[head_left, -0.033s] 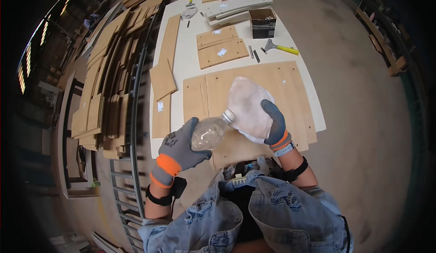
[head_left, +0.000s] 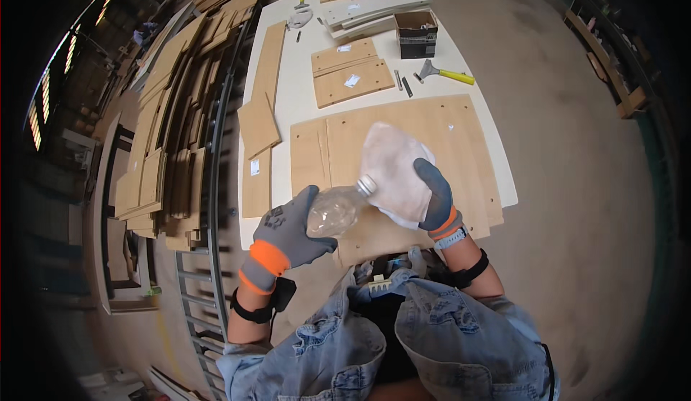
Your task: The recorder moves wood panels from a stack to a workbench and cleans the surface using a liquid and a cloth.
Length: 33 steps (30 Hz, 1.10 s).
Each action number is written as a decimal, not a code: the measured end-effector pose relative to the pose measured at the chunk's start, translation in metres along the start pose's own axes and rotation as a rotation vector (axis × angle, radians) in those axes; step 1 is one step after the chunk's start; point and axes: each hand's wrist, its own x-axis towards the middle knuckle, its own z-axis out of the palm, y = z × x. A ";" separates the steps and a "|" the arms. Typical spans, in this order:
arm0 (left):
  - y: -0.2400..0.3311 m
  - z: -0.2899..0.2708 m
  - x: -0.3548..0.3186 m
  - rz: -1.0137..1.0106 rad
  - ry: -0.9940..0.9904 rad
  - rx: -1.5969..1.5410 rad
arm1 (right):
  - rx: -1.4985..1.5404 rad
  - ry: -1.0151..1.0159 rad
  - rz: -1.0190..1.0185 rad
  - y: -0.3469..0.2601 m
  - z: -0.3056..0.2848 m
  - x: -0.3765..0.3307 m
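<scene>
**While Tipped Against Cloth [head_left: 392,171], Held Over Panel [head_left: 461,128]**

Gripped bottle [head_left: 335,210] in left hand [head_left: 288,232], gloved fingers wrapped round its body, neck touching cloth. Clutched cloth bunched in right hand [head_left: 432,199], fingers closed on it. Held both above panel on table [head_left: 288,99]. Farther off, left scraper [head_left: 450,75] and box [head_left: 417,34] untouched.

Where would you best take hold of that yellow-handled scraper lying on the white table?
Probably by the yellow handle of the scraper, coming from above on its right end. It lies flat on the table with the handle pointing toward the table's right edge and the metal blade toward the small dark box.
</scene>
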 end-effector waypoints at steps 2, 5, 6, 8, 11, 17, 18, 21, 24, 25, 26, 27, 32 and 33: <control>0.013 0.002 0.013 0.090 -0.041 0.147 | -0.178 -0.005 -0.051 0.005 -0.017 -0.011; 0.032 -0.001 0.025 0.032 -0.208 0.220 | -0.921 -0.102 -0.151 -0.043 0.041 -0.015; 0.034 -0.001 0.029 0.027 -0.219 0.227 | -1.490 -0.192 -0.199 -0.060 0.061 -0.014; 0.049 -0.004 0.042 -0.047 -0.346 0.334 | -1.341 -0.051 -0.407 -0.027 0.015 -0.023; 0.061 -0.003 0.052 -0.059 -0.399 0.375 | -1.241 0.088 -0.572 -0.009 -0.019 -0.019; 0.062 0.003 0.052 -0.035 -0.455 0.415 | -0.782 0.029 -0.215 -0.038 -0.003 -0.027; 0.064 0.003 0.050 -0.047 -0.489 0.421 | -0.655 0.010 -0.136 -0.046 0.003 -0.029; 0.060 0.002 0.048 -0.049 -0.448 0.407 | -0.958 -0.075 -0.317 -0.067 0.025 -0.019; 0.064 -0.010 0.047 -0.081 -0.388 0.407 | -1.395 -0.223 -0.607 -0.080 0.051 0.000; 0.063 -0.013 0.048 -0.100 -0.369 0.409 | -1.396 -0.235 -0.604 -0.082 0.058 0.001; 0.065 -0.017 0.048 -0.106 -0.365 0.406 | -1.404 -0.160 -0.545 -0.083 0.065 0.001; 0.067 -0.022 0.049 -0.130 -0.354 0.416 | -1.409 -0.085 -0.487 -0.083 0.069 0.001; 0.062 -0.031 0.046 -0.155 -0.302 0.406 | -1.419 -0.084 -0.428 -0.081 0.073 0.008; 0.061 -0.032 0.046 -0.154 -0.301 0.406 | -1.425 -0.090 -0.445 -0.080 0.076 0.008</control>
